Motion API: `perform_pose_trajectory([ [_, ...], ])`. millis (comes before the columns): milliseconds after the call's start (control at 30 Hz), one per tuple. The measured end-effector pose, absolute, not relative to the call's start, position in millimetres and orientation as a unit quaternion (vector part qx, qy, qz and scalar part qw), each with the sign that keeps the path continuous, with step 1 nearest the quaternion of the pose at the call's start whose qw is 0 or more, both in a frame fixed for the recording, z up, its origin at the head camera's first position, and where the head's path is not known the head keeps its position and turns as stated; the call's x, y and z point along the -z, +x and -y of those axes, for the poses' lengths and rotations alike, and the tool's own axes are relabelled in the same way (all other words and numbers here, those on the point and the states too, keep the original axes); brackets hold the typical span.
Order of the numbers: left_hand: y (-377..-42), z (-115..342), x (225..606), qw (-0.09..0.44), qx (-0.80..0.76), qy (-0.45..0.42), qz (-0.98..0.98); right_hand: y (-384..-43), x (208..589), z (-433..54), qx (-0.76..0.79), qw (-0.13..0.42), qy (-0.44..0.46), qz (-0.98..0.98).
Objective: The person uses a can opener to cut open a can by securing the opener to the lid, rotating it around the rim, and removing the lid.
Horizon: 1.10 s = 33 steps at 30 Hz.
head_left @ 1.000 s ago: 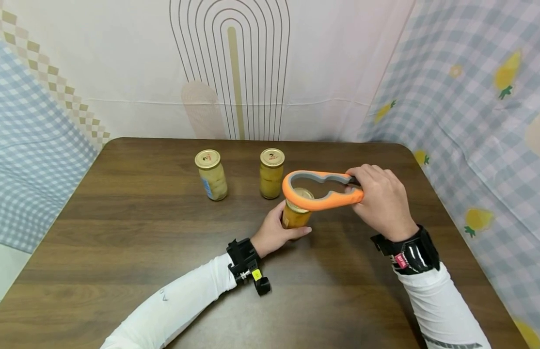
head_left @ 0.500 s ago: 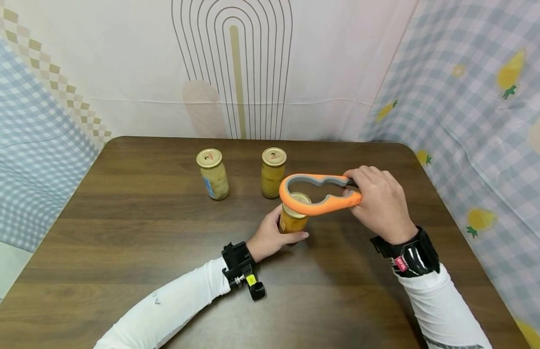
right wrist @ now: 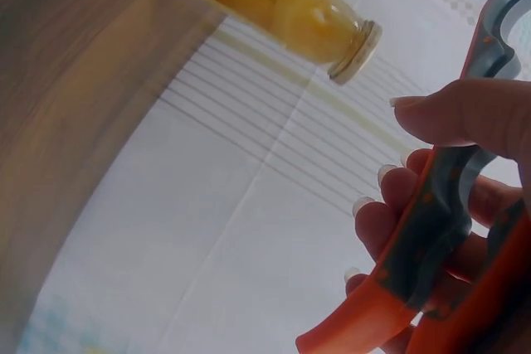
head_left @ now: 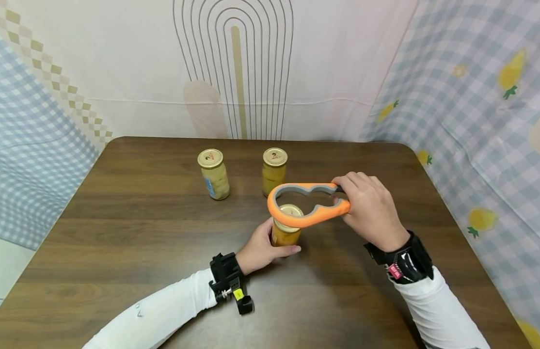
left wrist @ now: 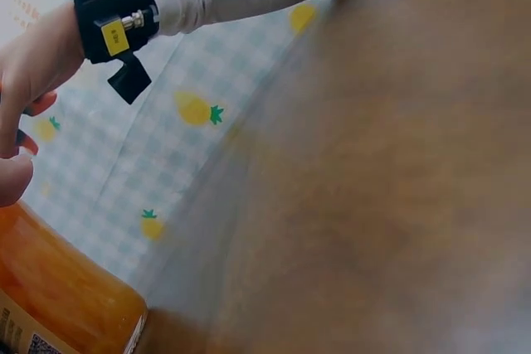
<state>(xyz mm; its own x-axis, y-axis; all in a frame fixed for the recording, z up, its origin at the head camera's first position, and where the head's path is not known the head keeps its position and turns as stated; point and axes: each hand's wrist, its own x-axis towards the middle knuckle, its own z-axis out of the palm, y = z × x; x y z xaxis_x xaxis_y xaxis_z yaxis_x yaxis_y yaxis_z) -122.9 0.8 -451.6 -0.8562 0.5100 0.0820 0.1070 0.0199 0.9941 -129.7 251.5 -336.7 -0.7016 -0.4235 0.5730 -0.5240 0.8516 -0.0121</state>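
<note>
In the head view my left hand point(head_left: 258, 250) grips the body of a glass jar point(head_left: 285, 236) with orange contents and a gold lid point(head_left: 292, 210). My right hand point(head_left: 369, 209) holds an orange jar opener point(head_left: 317, 214) with a grey inner lining by its handles. The opener's wide loop overlaps the jar's lid in this view. In the left wrist view the jar point(left wrist: 62, 275) shows its orange contents and part of a label. In the right wrist view my fingers wrap round the opener point(right wrist: 419, 234), with the thumb over one handle.
Two more gold-lidded jars stand on the brown wooden table point(head_left: 135, 228): a pale one point(head_left: 215, 180) at back left and a yellow-green one point(head_left: 273, 178) just behind the opener. Patterned cloths point(head_left: 331, 58) hang behind and at the sides.
Both hands have moved a little left and toward me, bringing the held jar and the jar opener with them. The two back jars stay in place.
</note>
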Motion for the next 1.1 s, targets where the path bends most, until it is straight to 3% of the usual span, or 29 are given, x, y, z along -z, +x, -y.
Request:
perform_pose_trajectory([
  [567,-124,1,453,0.126,-0.662,0.282,-0.683,-123,342,-230,-0.082,0.261,0.287,0.918],
  [900,-125,1,451,0.162,-0.666,0.271,-0.676,-121,344,-220,-0.081,0.269,0.301,0.911],
  [1100,-129,-5,453,0.148,-0.667,0.29,-0.67,-121,344,-216,-0.081,0.271,0.308,0.909],
])
